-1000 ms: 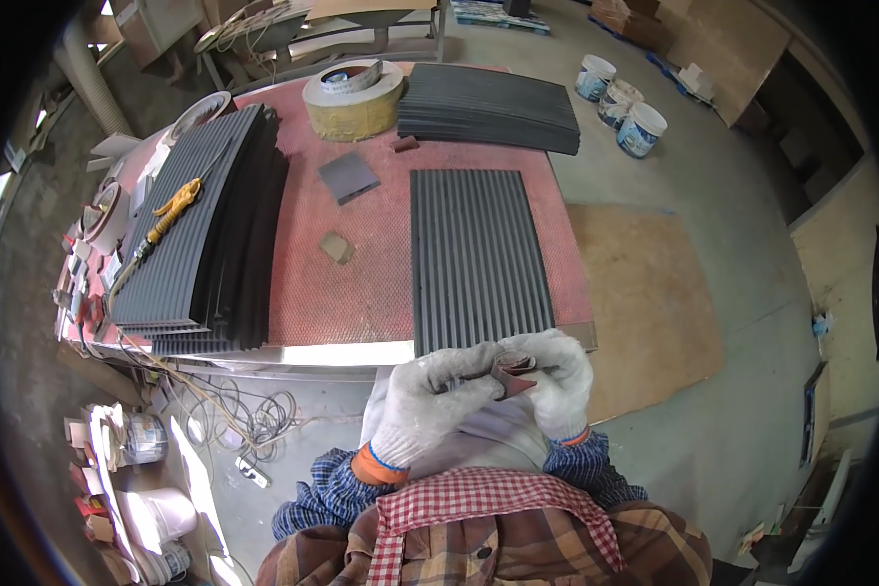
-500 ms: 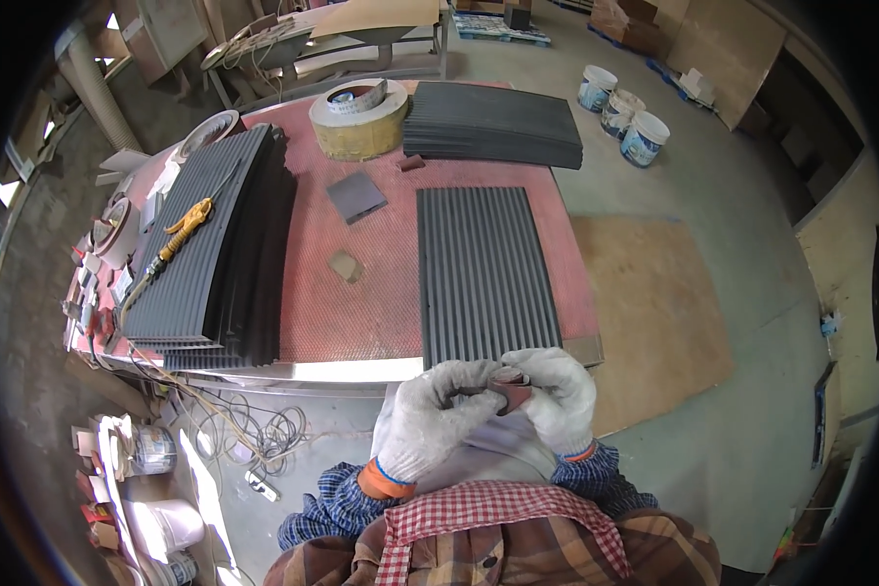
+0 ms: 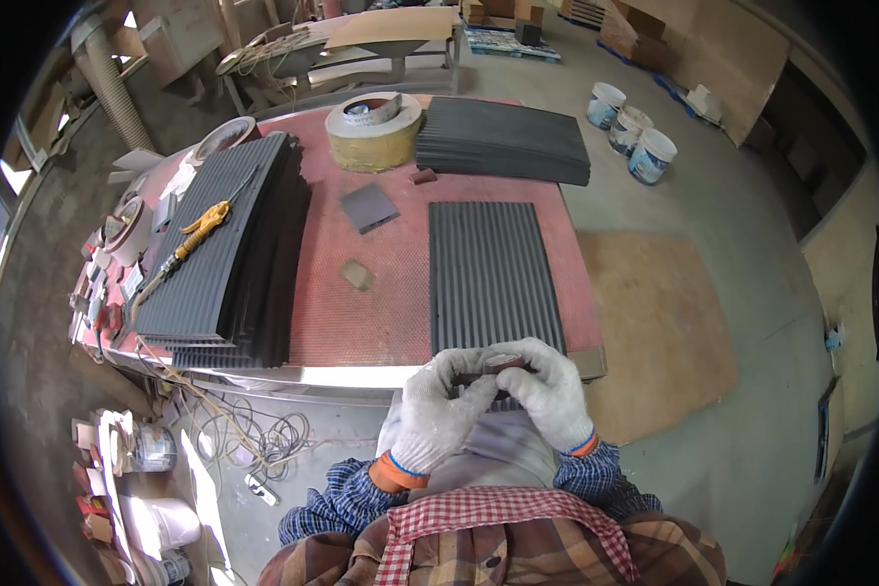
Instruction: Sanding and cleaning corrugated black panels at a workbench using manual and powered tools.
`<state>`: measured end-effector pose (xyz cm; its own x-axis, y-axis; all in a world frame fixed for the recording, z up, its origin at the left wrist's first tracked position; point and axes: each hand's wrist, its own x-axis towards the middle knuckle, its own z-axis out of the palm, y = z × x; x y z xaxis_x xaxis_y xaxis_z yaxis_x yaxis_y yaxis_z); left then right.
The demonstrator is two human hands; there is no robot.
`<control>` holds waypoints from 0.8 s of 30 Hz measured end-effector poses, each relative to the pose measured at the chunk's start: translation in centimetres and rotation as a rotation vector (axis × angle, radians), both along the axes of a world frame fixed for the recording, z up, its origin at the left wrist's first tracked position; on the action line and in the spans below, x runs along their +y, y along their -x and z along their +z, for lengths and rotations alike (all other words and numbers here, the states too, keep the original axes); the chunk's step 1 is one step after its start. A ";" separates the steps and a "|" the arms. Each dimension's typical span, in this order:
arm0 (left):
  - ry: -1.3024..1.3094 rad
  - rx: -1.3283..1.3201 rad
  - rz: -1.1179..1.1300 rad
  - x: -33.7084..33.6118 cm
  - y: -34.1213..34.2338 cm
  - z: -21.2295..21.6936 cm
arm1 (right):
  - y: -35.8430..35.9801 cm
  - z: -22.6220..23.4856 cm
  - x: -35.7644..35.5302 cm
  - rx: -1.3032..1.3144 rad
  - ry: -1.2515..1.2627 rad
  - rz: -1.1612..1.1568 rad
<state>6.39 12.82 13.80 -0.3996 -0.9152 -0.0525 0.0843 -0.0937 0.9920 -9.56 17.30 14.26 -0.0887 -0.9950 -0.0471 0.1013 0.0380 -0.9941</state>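
Both hands wear white knitted gloves and meet above the near edge of the table. Between their fingertips is a small, curled, reddish-brown piece of sandpaper [image 3: 504, 363]. My left hand [image 3: 439, 402] is closed on its left side, and my right hand [image 3: 545, 393] pinches it from the right. Just beyond the gloves lies a dark grey ribbed panel [image 3: 493, 273], its near end partly hidden by them. Another reddish-brown piece [image 3: 424, 177] rests farther back on the red mesh-covered table [image 3: 322, 313].
A tall stack of ribbed panels [image 3: 210, 244] stands at left, with a yellow air gun [image 3: 205, 225] on top. Behind are a tape roll [image 3: 373, 145] and more dark panels [image 3: 503, 140]. A grey square [image 3: 369, 207] and a tan block [image 3: 357, 274] lie mid-table. Hoses [image 3: 264, 430] coil on the floor.
My hands have moved slightly away from my body, and the sandpaper has turned, now curling flatter between the fingers. The whole view has shifted a little, so the table sits lower in it.
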 end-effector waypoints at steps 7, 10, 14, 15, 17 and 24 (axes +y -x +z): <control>-0.126 0.022 -0.074 -0.6 -0.3 -1.1 | -0.5 -2.0 -0.2 -0.015 -0.008 -0.131; -0.024 -0.136 -0.098 -1.0 -1.5 -0.6 | -0.9 -1.2 -0.2 0.013 -0.051 -0.069; -0.204 0.141 -0.156 -2.4 -1.6 -0.2 | -0.4 -1.5 -0.3 -0.067 -0.080 -0.009; -0.170 0.134 -0.145 -2.7 -1.7 -1.6 | -0.7 -1.4 -0.8 -0.029 -0.094 -0.009; -0.067 0.024 -0.136 -3.3 -2.6 -2.3 | -1.8 -1.1 -1.4 -0.053 -0.098 -0.006; -0.095 -0.041 -0.125 -4.2 -2.8 -0.9 | -1.9 -3.6 -2.8 -0.156 -0.088 0.025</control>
<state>9.19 8.59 12.95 -0.5057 -0.8486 -0.1550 0.0254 -0.1943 0.9806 -7.63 14.47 10.63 -0.0488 -0.9882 -0.1454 0.2523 0.1286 -0.9591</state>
